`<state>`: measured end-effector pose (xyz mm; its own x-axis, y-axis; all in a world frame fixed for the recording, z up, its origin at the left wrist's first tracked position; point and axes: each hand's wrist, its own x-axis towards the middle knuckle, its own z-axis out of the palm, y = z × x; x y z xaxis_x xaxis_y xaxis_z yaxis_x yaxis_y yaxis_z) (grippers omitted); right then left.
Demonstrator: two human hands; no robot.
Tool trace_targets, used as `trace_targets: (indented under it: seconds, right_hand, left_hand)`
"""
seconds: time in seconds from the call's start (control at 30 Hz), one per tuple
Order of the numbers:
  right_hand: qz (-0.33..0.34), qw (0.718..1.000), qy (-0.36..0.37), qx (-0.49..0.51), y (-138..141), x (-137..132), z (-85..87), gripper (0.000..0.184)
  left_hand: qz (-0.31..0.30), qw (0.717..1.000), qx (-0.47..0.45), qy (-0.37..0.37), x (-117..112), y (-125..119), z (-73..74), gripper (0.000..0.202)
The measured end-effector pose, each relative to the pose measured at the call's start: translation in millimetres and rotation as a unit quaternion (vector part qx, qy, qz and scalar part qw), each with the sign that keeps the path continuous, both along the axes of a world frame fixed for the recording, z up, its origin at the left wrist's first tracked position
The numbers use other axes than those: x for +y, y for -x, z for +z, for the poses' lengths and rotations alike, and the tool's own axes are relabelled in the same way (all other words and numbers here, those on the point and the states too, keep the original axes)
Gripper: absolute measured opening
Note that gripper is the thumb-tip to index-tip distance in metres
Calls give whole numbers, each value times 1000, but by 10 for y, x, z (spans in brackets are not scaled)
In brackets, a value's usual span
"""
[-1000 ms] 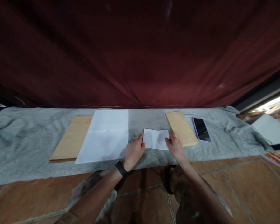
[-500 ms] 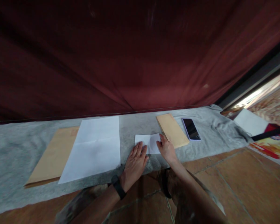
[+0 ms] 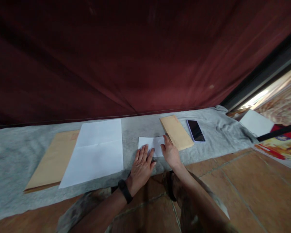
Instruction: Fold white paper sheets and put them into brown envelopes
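Note:
A small folded sheet of white paper [image 3: 150,141] lies on the grey cloth in front of me. My left hand [image 3: 142,164] rests flat across its lower left part, fingers stretched out and a black band on the wrist. At the paper's right edge, my right hand [image 3: 170,151] is closed, with thumb and forefinger on that edge. Its other fingers are curled under and partly hidden. Just right of that hand is a narrow brown envelope [image 3: 177,132].
Left of my hands, a large white sheet [image 3: 97,155] with a crease overlaps a bigger brown envelope [image 3: 50,161]. A phone [image 3: 196,131] lies on the grey cloth [image 3: 223,132] at the right. Behind the cloth hangs a dark red curtain [image 3: 145,64].
The view has shifted slightly, so everything sits a little higher and further left. Both hands stay on the folded paper, with the right one still at its right edge.

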<state>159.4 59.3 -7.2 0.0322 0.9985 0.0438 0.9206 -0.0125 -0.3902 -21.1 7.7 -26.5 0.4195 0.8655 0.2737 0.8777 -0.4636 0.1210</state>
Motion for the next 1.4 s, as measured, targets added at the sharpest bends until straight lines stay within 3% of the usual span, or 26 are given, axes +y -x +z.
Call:
trace_targets:
  seconds: [0.17,0.3,0.43,0.57,0.77,1.0,1.23,1.4]
  right_hand:
    - [3,997,-63,-33,62,-59,-6,51]
    - [73,987,-143,29,133,-106,-30,43]
    - [167,970,-99,145,262,-163,-82,40]
    - [214,960,-82,159,369,-213,-153,44]
    - [222,966,-93,97,435,-243,-215,44]
    - [216,973,-71,31,445,-184,-160,38]
    - [165,977,-72,110,436,-139,-199,36]
    - [180,968,-96,146,375,-215,-297,37]
  left_hand:
    - [8,1000,-8,11,-18,-35,-15,54]
    - [4,1000,-15,8,-53,-32,-34,59]
    - [4,1000,-14,14,-106,-40,-73,65]
    - [-4,1000,-9,25,-156,-57,-92,70]
    - [-12,1000,5,24,-218,-5,-96,73]
    - [-56,997,50,28,-243,100,-104,77]
    - [-58,992,102,45,-230,70,-70,78]
    - [-46,992,107,44,-257,35,-76,80]
